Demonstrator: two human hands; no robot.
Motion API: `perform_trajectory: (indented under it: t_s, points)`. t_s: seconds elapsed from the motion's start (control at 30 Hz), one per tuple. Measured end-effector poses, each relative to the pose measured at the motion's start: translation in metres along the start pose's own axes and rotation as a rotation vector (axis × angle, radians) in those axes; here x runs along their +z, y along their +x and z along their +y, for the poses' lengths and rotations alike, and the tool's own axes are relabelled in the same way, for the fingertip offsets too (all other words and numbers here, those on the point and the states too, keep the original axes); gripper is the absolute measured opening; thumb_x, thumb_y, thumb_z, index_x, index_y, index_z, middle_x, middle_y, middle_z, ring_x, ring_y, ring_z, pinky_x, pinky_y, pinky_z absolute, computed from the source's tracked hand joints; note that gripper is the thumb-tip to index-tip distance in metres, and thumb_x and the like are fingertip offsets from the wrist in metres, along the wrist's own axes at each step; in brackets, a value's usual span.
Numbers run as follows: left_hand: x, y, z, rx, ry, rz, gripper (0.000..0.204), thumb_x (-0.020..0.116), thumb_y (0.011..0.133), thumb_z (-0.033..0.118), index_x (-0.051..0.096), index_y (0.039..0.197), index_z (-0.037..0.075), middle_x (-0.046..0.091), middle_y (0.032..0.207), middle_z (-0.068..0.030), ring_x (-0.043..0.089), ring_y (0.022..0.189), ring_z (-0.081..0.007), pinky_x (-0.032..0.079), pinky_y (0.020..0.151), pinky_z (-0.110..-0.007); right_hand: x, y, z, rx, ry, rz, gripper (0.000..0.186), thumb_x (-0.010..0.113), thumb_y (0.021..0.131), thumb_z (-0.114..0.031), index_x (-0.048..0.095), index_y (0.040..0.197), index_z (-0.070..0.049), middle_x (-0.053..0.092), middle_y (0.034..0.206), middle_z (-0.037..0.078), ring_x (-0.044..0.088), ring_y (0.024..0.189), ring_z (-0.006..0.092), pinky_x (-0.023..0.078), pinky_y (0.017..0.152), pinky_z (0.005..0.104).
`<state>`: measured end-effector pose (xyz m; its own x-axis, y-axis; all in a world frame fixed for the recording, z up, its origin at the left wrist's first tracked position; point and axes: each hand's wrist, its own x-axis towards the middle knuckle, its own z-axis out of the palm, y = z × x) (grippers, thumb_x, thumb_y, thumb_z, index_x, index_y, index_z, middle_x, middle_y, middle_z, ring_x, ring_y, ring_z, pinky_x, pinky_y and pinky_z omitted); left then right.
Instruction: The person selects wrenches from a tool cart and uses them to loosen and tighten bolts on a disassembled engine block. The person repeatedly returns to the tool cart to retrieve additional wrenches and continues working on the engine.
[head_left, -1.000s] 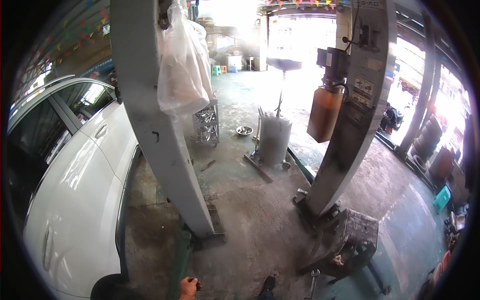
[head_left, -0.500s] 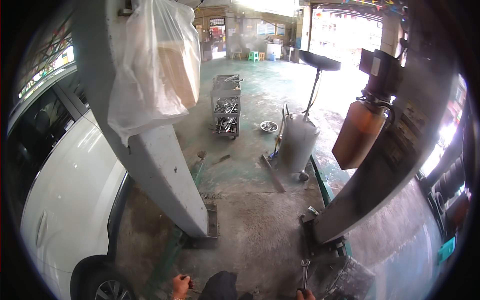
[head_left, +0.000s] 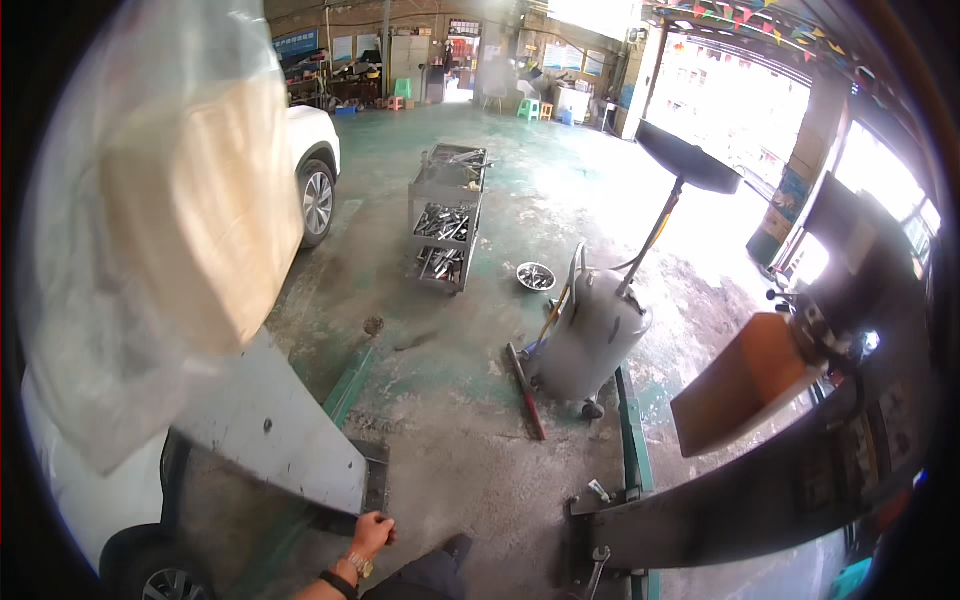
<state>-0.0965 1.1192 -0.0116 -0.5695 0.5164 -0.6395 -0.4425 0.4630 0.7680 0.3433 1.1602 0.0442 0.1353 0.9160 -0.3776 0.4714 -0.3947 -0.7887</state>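
My left hand (head_left: 373, 530), with a watch on its wrist, comes in from the bottom edge with its fingers curled shut. It hovers at the dark base plate (head_left: 374, 482) of a grey lift post (head_left: 270, 440). Whether anything is in the fist is too small to tell. My right hand is out of view. A wrench (head_left: 597, 563) pokes up at the bottom edge beside the second lift post (head_left: 760, 500). My dark trouser leg (head_left: 430, 577) shows between the two.
A clear plastic bag with cardboard inside (head_left: 170, 230) hangs close on the left. White car (head_left: 85, 500) with a wheel (head_left: 160, 585) low left. Ahead stand a grey oil drain tank (head_left: 590, 340), a tool cart (head_left: 445, 225) and a metal bowl (head_left: 536, 277). An orange-brown reservoir (head_left: 745, 385) hangs on the right post.
The view has swung down and forward between the two posts. My left hand rose toward the post's base plate. My right hand, holding the wrench a moment ago, dropped out of view.
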Motion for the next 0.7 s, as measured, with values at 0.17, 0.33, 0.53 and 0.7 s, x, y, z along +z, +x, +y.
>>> perform_trajectory:
  t_s: [0.17,0.33,0.53,0.7]
  points:
    - [0.041,0.059,0.097,0.199,0.009,-0.068,0.012,0.057,0.091,0.009,0.059,0.086,-0.002,0.064,0.075,-0.0096,0.063,0.059,-0.0196,0.054,0.055,-0.033,0.03,0.084,-0.07,-0.04,0.07,-0.011,0.039,0.062,0.093,-0.023,0.06,0.118,0.006,0.068,0.102,0.014,0.062,0.091,0.0202,0.049,0.082,0.033]
    - [0.027,0.085,0.11,0.147,-0.094,0.128,0.013,0.059,0.089,0.008,0.058,0.083,-0.004,0.063,0.071,-0.0105,0.062,0.055,-0.0197,0.052,0.052,-0.033,0.065,0.161,-0.145,-0.066,0.084,-0.106,0.039,0.064,0.092,-0.022,0.059,0.118,0.007,0.067,0.102,0.014,0.061,0.091,0.0187,0.049,0.082,0.031]
    - [0.024,0.12,0.084,-0.039,-0.178,0.41,0.008,0.055,0.09,0.005,0.057,0.085,-0.002,0.061,0.067,-0.0107,0.061,0.05,-0.0211,0.052,0.046,-0.035,0.11,0.267,-0.241,-0.186,0.092,-0.206,0.03,0.063,0.091,-0.02,0.061,0.107,0.006,0.064,0.088,0.008,0.057,0.079,0.0137,0.045,0.071,0.0277]
    - [0.067,0.189,0.127,-0.046,-0.345,0.46,0.009,0.054,0.092,0.007,0.055,0.084,0.001,0.062,0.068,-0.0115,0.061,0.05,-0.0218,0.053,0.046,-0.036,0.147,0.371,-0.318,-0.266,0.075,-0.28,0.024,0.062,0.091,-0.018,0.062,0.099,0.004,0.061,0.077,0.004,0.054,0.068,0.0096,0.042,0.061,0.025]
